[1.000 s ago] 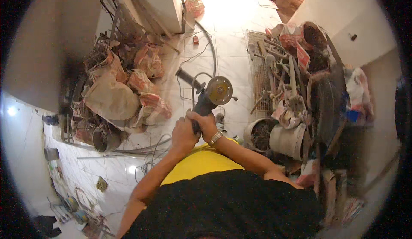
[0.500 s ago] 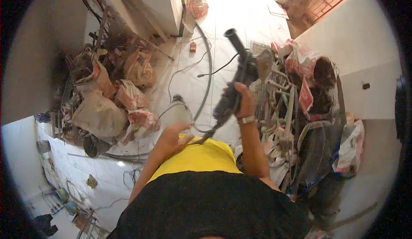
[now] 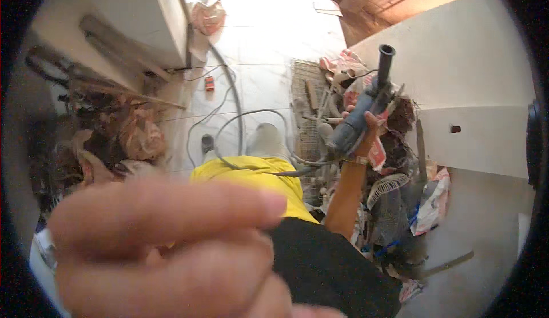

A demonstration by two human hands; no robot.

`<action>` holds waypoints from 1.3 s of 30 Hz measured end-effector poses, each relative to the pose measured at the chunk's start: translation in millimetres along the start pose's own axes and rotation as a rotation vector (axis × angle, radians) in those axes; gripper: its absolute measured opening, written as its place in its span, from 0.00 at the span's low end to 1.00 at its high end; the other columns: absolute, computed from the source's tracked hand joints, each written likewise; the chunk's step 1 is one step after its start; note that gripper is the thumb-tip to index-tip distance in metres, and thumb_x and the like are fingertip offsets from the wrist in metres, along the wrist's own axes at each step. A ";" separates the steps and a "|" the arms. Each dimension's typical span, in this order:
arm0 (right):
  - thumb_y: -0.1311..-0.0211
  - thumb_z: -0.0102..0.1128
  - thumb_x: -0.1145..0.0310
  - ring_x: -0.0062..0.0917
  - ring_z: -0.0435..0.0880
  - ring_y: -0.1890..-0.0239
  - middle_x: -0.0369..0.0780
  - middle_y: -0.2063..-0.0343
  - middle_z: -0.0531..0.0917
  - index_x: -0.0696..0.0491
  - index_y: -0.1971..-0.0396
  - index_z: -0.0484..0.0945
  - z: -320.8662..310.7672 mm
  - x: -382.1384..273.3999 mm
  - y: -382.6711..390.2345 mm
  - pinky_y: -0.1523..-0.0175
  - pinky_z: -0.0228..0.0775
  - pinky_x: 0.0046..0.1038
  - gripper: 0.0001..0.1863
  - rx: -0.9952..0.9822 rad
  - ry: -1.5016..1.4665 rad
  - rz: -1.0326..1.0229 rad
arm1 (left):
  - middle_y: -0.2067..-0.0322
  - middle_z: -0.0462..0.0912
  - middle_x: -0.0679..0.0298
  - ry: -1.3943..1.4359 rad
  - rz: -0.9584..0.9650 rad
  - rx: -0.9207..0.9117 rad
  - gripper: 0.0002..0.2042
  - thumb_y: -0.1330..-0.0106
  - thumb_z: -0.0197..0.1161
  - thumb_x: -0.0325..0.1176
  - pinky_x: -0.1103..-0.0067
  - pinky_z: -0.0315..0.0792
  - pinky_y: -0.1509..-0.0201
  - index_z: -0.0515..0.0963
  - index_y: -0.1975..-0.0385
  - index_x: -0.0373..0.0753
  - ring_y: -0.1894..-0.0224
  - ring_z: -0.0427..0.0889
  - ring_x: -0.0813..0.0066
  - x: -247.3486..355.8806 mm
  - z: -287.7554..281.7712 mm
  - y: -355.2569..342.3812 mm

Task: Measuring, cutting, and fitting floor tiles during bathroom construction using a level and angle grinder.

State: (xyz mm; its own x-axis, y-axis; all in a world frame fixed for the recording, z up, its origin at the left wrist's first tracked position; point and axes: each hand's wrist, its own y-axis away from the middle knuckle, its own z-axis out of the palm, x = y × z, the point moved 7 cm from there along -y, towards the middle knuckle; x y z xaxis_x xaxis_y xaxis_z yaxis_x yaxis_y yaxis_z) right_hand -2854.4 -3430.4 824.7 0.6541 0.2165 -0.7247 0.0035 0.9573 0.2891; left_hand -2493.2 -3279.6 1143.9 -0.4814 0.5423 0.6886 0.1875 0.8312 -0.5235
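Observation:
My right hand [image 3: 366, 130], out to the right, grips a blue-grey corded power tool [image 3: 355, 121] around its body. A black tube [image 3: 386, 61] sticks up from the tool's far end; the exact kind of tool is not clear. From its near end a dark cord [image 3: 300, 171] loops across my yellow garment [image 3: 280, 189]. My left hand [image 3: 171, 244] is raised very close to the camera, large and blurred. Its fingers are curled together with nothing visible in them, and it covers the lower left of the view.
Dusty bags [image 3: 140, 132] are heaped at the left. Along the right wall lie a wire mesh [image 3: 309, 92], a white bag [image 3: 433, 204] and other clutter. A thick hose [image 3: 237, 112] runs over the tiled floor near a small red object [image 3: 209, 84]. A crumpled bag [image 3: 207, 15] stands farther ahead.
My left hand has risen from beside the yellow garment toward the camera. My right hand has carried the power tool to the right, and the view has shifted.

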 end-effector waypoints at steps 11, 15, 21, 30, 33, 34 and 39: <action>0.44 0.65 0.56 0.34 0.81 0.59 0.44 0.59 0.78 0.61 0.47 0.66 6.1 -8.4 -235.7 0.54 0.80 0.36 0.31 -0.104 -0.083 0.114 | 0.82 0.75 0.65 -0.110 -0.232 -0.066 0.13 0.65 0.73 0.32 0.68 0.75 0.66 0.74 0.80 0.43 0.79 0.76 0.64 -91.7 103.3 -164.8; 0.43 0.65 0.57 0.34 0.82 0.61 0.44 0.61 0.78 0.62 0.49 0.67 24.7 8.6 -310.6 0.53 0.81 0.36 0.30 -0.187 -0.095 0.361 | 0.82 0.76 0.65 -0.162 -0.357 -0.106 0.13 0.65 0.73 0.32 0.68 0.74 0.67 0.75 0.80 0.43 0.79 0.75 0.64 -130.8 117.6 -214.7; 0.44 0.65 0.55 0.32 0.83 0.67 0.44 0.65 0.82 0.59 0.55 0.73 49.8 66.7 -380.5 0.60 0.82 0.33 0.25 -0.093 -0.032 0.484 | 0.82 0.76 0.65 -0.257 -0.588 -0.169 0.12 0.64 0.72 0.31 0.68 0.73 0.70 0.75 0.80 0.44 0.80 0.75 0.64 -209.1 93.2 -255.6; 0.43 0.63 0.51 0.32 0.83 0.66 0.44 0.64 0.83 0.59 0.53 0.76 -3.1 132.8 -397.0 0.59 0.80 0.35 0.27 0.223 0.207 0.587 | 0.73 0.82 0.58 -0.046 -1.192 -0.263 0.15 0.43 0.57 0.27 0.67 0.74 0.63 0.77 0.55 0.41 0.69 0.82 0.62 -746.9 218.8 73.3; 0.42 0.63 0.50 0.33 0.82 0.62 0.44 0.60 0.80 0.58 0.50 0.72 -31.0 194.3 -405.4 0.57 0.79 0.35 0.29 0.106 0.221 0.811 | 0.57 0.84 0.50 -0.149 -1.380 -0.497 0.17 0.46 0.57 0.27 0.67 0.75 0.48 0.80 0.54 0.41 0.52 0.83 0.56 -858.9 262.1 240.8; 0.43 0.63 0.50 0.32 0.82 0.63 0.44 0.59 0.80 0.59 0.50 0.72 -47.8 206.5 -405.1 0.58 0.79 0.35 0.30 0.119 0.195 0.822 | 0.57 0.84 0.50 -0.145 -1.382 -0.504 0.17 0.46 0.57 0.27 0.67 0.75 0.48 0.80 0.54 0.41 0.52 0.83 0.56 -893.6 282.6 249.7; 0.48 0.66 0.50 0.33 0.81 0.66 0.45 0.61 0.79 0.62 0.53 0.70 -99.8 266.4 -403.3 0.60 0.80 0.35 0.32 0.251 0.307 0.961 | 0.51 0.81 0.46 -0.244 -1.573 -0.614 0.18 0.43 0.61 0.33 0.63 0.72 0.39 0.80 0.52 0.41 0.46 0.80 0.52 -1027.7 389.1 330.4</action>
State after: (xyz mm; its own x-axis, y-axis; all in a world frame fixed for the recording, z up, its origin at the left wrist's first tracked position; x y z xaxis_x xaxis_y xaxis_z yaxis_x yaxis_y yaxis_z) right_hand -2757.1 -3739.7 452.6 0.2436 0.9402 -0.2379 -0.2367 0.2956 0.9255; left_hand -2269.7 -3610.1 68.0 -0.6101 -0.7678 0.1957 -0.3119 0.4597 0.8315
